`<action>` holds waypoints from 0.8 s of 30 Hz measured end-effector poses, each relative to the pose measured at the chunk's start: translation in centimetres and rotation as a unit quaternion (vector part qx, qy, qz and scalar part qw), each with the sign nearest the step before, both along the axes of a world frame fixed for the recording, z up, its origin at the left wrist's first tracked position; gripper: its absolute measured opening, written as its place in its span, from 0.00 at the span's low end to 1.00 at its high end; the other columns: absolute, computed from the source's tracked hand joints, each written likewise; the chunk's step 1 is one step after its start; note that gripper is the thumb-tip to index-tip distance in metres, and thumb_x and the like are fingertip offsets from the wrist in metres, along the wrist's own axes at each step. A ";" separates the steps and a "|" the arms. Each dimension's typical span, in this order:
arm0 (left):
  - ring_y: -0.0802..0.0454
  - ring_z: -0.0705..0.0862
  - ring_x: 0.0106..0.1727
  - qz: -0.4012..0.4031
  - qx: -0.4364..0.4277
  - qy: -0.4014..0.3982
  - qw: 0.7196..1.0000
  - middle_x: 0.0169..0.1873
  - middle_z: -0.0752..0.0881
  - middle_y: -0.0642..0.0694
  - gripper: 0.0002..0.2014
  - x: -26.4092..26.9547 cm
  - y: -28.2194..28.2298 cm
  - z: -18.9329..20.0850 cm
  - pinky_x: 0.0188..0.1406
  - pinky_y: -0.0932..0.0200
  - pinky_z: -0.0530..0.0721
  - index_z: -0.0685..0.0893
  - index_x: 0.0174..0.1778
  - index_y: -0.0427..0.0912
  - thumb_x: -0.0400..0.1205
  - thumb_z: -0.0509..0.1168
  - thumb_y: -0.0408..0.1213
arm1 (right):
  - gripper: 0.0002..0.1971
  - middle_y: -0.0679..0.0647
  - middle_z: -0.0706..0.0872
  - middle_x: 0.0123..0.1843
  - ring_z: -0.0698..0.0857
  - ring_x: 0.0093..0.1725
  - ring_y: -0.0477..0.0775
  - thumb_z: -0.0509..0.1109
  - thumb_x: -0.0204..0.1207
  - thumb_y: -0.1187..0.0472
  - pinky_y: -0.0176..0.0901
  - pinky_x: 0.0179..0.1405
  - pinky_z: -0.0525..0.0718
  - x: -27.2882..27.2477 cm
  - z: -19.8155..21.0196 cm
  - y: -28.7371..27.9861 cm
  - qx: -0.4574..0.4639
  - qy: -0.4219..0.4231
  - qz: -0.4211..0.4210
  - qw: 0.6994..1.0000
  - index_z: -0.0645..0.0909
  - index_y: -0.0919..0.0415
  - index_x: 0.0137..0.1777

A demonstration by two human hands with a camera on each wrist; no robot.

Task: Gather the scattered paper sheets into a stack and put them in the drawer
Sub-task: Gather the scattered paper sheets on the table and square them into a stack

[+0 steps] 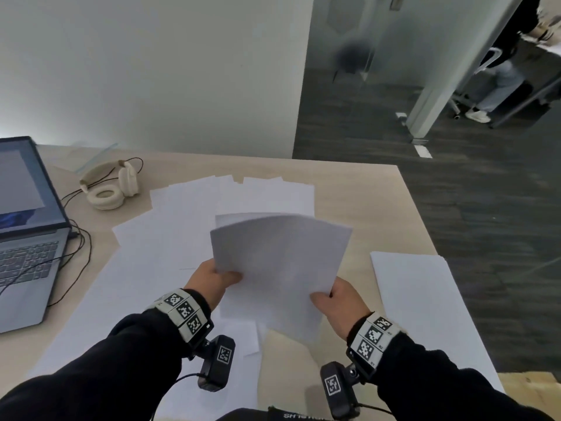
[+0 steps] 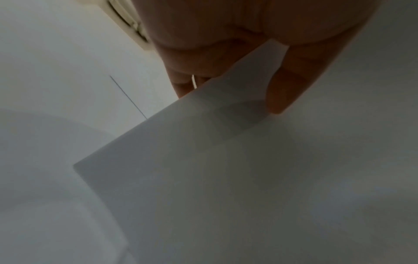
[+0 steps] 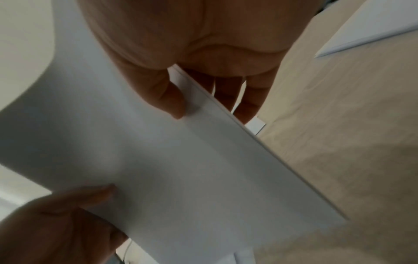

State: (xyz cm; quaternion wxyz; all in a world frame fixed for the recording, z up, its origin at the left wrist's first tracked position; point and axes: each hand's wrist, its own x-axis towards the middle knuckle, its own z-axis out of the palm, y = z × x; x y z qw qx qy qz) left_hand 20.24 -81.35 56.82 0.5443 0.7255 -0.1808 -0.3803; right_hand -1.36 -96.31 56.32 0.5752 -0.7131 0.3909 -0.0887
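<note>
I hold a thin stack of white paper sheets [image 1: 279, 262] above the desk, its far edge bowed upward. My left hand [image 1: 217, 276] pinches its left edge, thumb on top. My right hand [image 1: 329, 296] pinches the near right corner. In the left wrist view my left hand [image 2: 237, 75] has its thumb on the stack [image 2: 248, 178] and its fingers under it. The right wrist view has my right hand [image 3: 199, 100] pinching the stack [image 3: 181, 169], thumb on top. Several loose sheets [image 1: 182, 214] lie spread on the wooden desk [image 1: 364, 208]. No drawer is in view.
An open laptop [image 1: 27, 226] with cables sits at the left. Cream headphones [image 1: 110, 185] lie behind it. Another sheet [image 1: 425, 308] lies at the desk's right edge. A person sits in a chair [image 1: 498, 80] at the far right, beyond dark carpet.
</note>
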 end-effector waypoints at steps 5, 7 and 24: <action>0.38 0.90 0.50 -0.020 0.019 0.055 0.998 0.47 0.92 0.40 0.19 -6.7 -7.4 -0.6 0.50 0.42 0.88 0.87 0.53 0.44 0.64 0.69 0.32 | 0.14 0.54 0.93 0.47 0.92 0.45 0.57 0.66 0.76 0.71 0.52 0.46 0.90 -7.1 -0.3 -6.3 0.047 -0.028 -0.146 0.988 0.82 0.55 0.57; 0.39 0.89 0.46 -0.034 0.047 0.067 0.996 0.44 0.92 0.40 0.19 -9.9 -10.2 -1.5 0.49 0.41 0.89 0.86 0.51 0.44 0.64 0.64 0.33 | 0.15 0.53 0.92 0.46 0.92 0.44 0.57 0.66 0.77 0.71 0.52 0.47 0.90 -10.4 -1.2 -8.6 0.048 -0.014 -0.179 0.983 0.81 0.54 0.59; 0.43 0.92 0.41 -0.146 0.209 0.071 0.964 0.45 0.92 0.43 0.13 -25.0 -22.5 -9.4 0.36 0.49 0.91 0.84 0.54 0.45 0.76 0.70 0.29 | 0.14 0.47 0.87 0.48 0.85 0.43 0.42 0.67 0.77 0.67 0.38 0.44 0.82 -26.3 -8.1 -19.5 0.036 0.150 -0.241 0.958 0.79 0.52 0.60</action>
